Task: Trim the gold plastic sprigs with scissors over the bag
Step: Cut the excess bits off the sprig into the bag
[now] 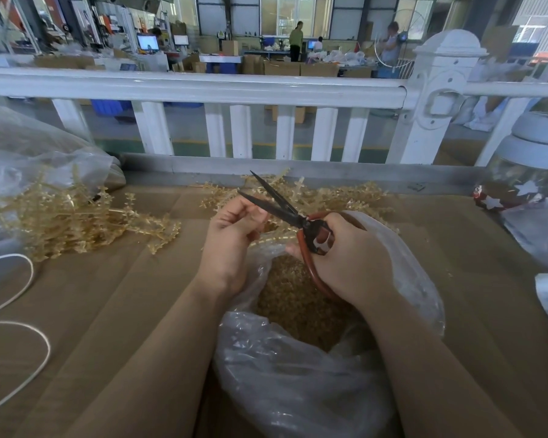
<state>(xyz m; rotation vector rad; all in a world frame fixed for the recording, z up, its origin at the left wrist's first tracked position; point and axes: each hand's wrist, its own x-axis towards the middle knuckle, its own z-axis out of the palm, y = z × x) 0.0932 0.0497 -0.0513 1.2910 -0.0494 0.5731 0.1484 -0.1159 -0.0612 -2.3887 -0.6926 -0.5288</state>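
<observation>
My right hand [351,257] grips red-handled scissors [285,210] whose dark blades are spread apart and point up and left. My left hand [231,238] is closed just left of the blades, fingers pinched together; a short gold sprig piece [266,241] shows under its fingers, mostly hidden. Both hands hover over an open clear plastic bag [285,374] filled with gold trimmed bits [298,305]. Heaps of untrimmed gold plastic sprigs lie on the table at the left [76,222] and behind the hands [329,197].
Brown cardboard [124,295] covers the table. A white cord [23,343] loops at the left, a clear bag [29,153] sits at far left, a jar with a white lid [532,172] at right. A white railing [203,90] runs behind the table.
</observation>
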